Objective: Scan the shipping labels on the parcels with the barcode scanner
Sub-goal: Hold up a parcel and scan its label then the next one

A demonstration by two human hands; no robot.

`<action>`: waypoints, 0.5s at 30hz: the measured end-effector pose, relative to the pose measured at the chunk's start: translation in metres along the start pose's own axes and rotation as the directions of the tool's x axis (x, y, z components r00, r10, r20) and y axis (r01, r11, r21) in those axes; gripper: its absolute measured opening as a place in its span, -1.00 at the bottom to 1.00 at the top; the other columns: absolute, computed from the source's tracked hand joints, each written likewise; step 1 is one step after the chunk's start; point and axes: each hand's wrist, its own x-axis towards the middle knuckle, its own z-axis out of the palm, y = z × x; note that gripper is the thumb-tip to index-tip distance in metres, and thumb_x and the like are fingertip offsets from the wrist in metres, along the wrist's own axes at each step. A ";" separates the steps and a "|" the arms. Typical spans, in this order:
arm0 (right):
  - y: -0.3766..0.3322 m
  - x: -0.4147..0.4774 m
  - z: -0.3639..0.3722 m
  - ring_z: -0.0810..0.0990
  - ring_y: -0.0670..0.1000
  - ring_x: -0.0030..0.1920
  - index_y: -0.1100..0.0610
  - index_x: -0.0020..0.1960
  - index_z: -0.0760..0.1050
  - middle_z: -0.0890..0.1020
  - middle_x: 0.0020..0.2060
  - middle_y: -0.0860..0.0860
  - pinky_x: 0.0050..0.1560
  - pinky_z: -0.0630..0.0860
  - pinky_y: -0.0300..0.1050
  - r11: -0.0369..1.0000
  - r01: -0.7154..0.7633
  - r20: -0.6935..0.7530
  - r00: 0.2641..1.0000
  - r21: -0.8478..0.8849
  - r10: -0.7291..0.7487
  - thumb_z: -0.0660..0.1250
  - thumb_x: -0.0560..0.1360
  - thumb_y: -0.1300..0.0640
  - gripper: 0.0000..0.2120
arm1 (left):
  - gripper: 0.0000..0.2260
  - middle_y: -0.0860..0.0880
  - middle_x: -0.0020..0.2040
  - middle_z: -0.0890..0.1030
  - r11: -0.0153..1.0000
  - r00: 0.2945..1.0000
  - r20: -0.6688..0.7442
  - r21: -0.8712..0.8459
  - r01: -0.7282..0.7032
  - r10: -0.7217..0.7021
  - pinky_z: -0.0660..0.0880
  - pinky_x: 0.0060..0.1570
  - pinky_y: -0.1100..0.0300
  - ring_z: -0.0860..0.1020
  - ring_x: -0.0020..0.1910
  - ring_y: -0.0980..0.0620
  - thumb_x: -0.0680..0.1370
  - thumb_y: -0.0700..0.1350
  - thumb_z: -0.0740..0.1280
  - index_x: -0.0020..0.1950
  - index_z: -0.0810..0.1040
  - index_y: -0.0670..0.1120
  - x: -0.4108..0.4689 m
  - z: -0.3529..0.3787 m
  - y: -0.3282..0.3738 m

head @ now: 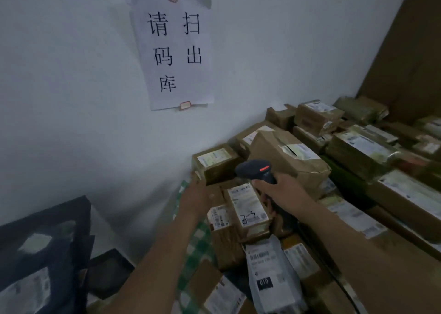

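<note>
Atop parcel heap (358,151): right hand (279,192) grasps scanner (256,170); left hand (195,198) against labelled parcel (254,232), grip unclear. Best: square label (247,203) to scanner, steady parcel, exclude neighbouring barcodes (218,215).

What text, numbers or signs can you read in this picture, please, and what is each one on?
"请扫码出库": paper sign taped to the wall.
"010": black patch on the grey mailer bag.
Handwritten scrawl on the label of the small box beside the scanner: not clearly readable.
Printed labels on the other parcels: too blurred to read.
</note>
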 end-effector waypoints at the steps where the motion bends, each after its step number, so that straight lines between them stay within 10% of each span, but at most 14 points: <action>1: 0.004 0.013 0.005 0.52 -0.13 -0.51 0.13 -0.18 0.49 0.59 -0.46 -0.05 -0.49 0.47 -0.31 1.000 -0.007 -0.003 1.000 -0.007 0.007 0.32 0.58 -0.02 -0.74 | -0.74 -0.13 0.25 0.51 1.000 1.000 0.014 0.007 0.007 -0.008 0.49 0.08 0.10 0.54 0.14 -0.10 0.60 -0.08 0.29 0.27 0.48 -0.11 0.020 0.005 -0.004; 15: 0.036 0.120 0.050 0.55 -0.10 -0.52 0.15 -0.19 0.49 0.63 -0.35 0.09 -0.47 0.47 -0.24 0.981 -0.190 0.010 0.982 -0.042 0.191 0.35 0.54 -0.10 -0.68 | -0.16 -0.20 0.56 0.12 0.993 0.989 0.110 0.058 -0.104 0.098 0.13 0.50 -0.12 0.07 0.53 -0.24 0.50 0.17 0.41 0.60 0.05 -0.13 0.214 0.070 -0.051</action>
